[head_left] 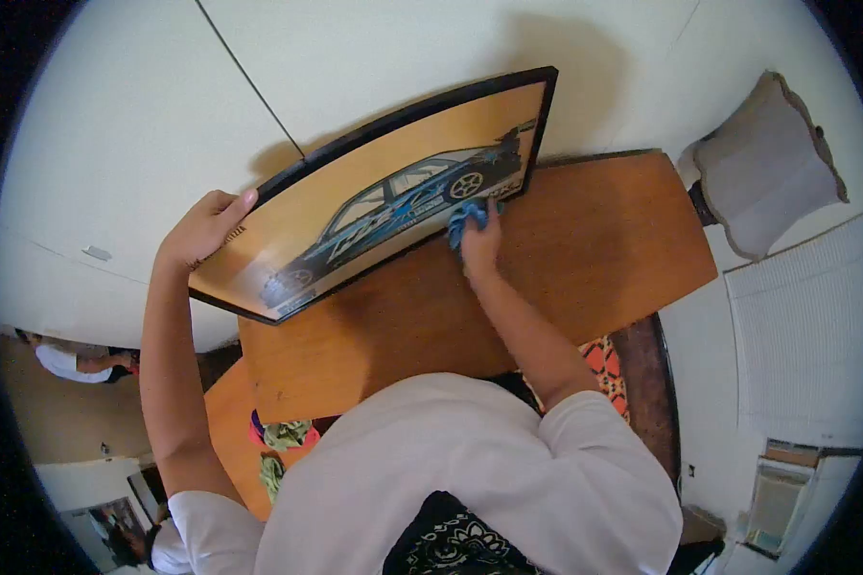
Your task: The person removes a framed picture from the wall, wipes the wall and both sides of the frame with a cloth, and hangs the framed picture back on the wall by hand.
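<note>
A framed car picture (393,196) with a black border stands tilted on the wooden dresser top, close to the wall. My left hand (206,228) grips its left edge, thumb over the front of the frame. Bunched in my right hand (482,240) is a blue cloth (465,222), pressed against the lower right of the picture, just under the car's wheel. The fingers of that hand are partly hidden by the cloth.
Beneath the picture is the wooden dresser top (604,230). A lamp with a grey shade (772,168) stands at its right end. Colourful cloths (286,436) lie at the lower left. A person in a white shirt (72,364) is far left. Window blinds (805,355) are on the right.
</note>
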Tool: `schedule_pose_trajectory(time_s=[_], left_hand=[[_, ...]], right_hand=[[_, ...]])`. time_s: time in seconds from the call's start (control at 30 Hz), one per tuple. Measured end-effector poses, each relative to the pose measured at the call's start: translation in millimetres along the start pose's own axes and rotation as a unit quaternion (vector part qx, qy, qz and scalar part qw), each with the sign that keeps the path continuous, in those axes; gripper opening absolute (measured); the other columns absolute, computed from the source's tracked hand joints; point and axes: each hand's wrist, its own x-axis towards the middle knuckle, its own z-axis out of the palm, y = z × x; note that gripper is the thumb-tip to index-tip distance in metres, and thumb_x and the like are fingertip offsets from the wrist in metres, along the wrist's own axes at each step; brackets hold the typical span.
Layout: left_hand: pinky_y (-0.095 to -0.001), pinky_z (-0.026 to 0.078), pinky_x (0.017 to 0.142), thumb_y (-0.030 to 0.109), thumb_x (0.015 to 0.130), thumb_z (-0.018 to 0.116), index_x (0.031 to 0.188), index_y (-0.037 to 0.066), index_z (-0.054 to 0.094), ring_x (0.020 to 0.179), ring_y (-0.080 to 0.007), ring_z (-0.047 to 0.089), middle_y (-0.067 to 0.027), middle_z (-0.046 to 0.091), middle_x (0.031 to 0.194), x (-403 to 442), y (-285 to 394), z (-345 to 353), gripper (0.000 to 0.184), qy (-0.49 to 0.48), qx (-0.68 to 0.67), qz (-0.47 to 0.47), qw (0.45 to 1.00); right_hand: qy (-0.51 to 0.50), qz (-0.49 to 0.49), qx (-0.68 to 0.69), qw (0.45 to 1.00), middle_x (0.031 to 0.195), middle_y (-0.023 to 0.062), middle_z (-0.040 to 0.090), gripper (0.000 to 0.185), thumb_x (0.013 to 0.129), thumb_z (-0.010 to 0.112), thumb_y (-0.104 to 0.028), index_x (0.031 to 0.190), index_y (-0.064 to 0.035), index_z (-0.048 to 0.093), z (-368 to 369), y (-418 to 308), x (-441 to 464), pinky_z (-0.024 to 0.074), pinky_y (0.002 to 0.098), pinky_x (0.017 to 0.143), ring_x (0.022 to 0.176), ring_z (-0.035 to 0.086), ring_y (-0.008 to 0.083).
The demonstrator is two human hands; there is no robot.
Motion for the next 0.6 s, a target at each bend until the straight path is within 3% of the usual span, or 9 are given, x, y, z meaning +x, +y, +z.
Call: schedule_pose_trajectory(time_s=[0.13,0.23,0.33,0.4,0.43,0.47,0.57,0.6], left_hand=[[-0.0311,0.042,0.057,0.057,0.085,0.046,0.075,-0.008,0.062,0.062,-0.0137,0.049,-0.0070,0.055,0.060,-6.7,8.3,5.0,0.068,0.036,-0.007,0.020,0.999],[-0.0310,0.042,0.057,0.057,0.086,0.046,0.074,-0.008,0.061,0.062,-0.0135,0.049,-0.0070,0.055,0.060,-3.8,5.0,3.1,0.067,0.022,0.010,0.017,1.000],[-0.0309,0.041,0.055,0.056,0.086,0.046,0.072,-0.007,0.061,0.060,-0.0130,0.047,-0.0056,0.053,0.058,-1.1,4.2,2.0,0.066,0.022,0.008,0.014,1.000],[-0.0305,0.039,0.053,0.056,0.086,0.046,0.070,-0.007,0.060,0.058,-0.0124,0.045,-0.0041,0.050,0.057,-6.1,10.7,6.2,0.066,0.053,-0.004,0.025,0.998],[-0.0303,0.038,0.052,0.055,0.086,0.047,0.070,-0.007,0.060,0.058,-0.0121,0.045,-0.0036,0.050,0.057,-6.1,11.2,7.0,0.065,0.055,-0.001,0.023,0.998],[-0.0301,0.038,0.052,0.055,0.086,0.047,0.070,-0.006,0.060,0.058,-0.0118,0.044,-0.0031,0.049,0.056,-6.2,10.3,6.8,0.065,0.056,0.002,0.020,0.998],[-0.0297,0.037,0.052,0.053,0.087,0.047,0.070,-0.006,0.060,0.057,-0.0113,0.043,-0.0021,0.048,0.056,-8.6,12.8,8.5,0.063,0.046,-0.019,0.015,0.999],[-0.0296,0.037,0.052,0.052,0.087,0.047,0.070,-0.006,0.059,0.058,-0.0111,0.043,-0.0019,0.049,0.056,-9.8,13.6,8.1,0.062,0.042,-0.031,0.012,0.999]], right_hand=[[0.071,0.056,0.023,0.996,0.128,0.0206,0.047,0.055,0.079,0.054,0.000,0.131,0.0029,0.038,-12.3,-11.5,30.5,0.0335,0.0326,0.099,0.118,0.046,0.0292],[0.080,-0.046,0.064,0.994,0.121,0.0202,0.050,0.053,0.079,0.051,0.003,0.130,0.0027,0.039,-16.7,-23.3,44.4,0.0357,0.0321,0.095,0.109,0.049,0.0277],[0.108,-0.210,-0.086,0.968,0.115,0.0216,0.052,0.057,0.075,0.050,0.004,0.131,-0.0004,0.040,-1.1,-58.9,23.7,0.0315,0.0384,0.098,0.109,0.046,0.0334],[0.031,-0.292,-0.113,0.949,0.116,0.0230,0.050,0.061,0.071,0.051,0.002,0.131,-0.0036,0.041,10.9,-86.3,-11.6,0.0263,0.0439,0.099,0.110,0.040,0.0380],[-0.011,-0.365,-0.104,0.925,0.122,0.0230,0.047,0.065,0.067,0.052,0.001,0.131,-0.0057,0.042,22.6,-77.0,-21.4,0.0230,0.0453,0.100,0.111,0.036,0.0390],[-0.090,-0.379,-0.129,0.912,0.133,0.0225,0.039,0.068,0.067,0.054,-0.001,0.133,-0.0080,0.040,23.7,-86.0,-38.7,0.0207,0.0473,0.103,0.116,0.035,0.0405],[-0.183,-0.476,-0.152,0.847,0.130,0.0177,0.043,0.070,0.065,0.056,-0.002,0.132,-0.0147,0.043,28.6,-75.7,-41.4,0.0314,0.0459,0.097,0.111,0.039,0.0387],[-0.158,-0.475,-0.168,0.849,0.128,0.0167,0.045,0.070,0.064,0.056,-0.002,0.132,-0.0155,0.043,23.9,-77.8,-32.6,0.0334,0.0463,0.095,0.109,0.041,0.0383]])
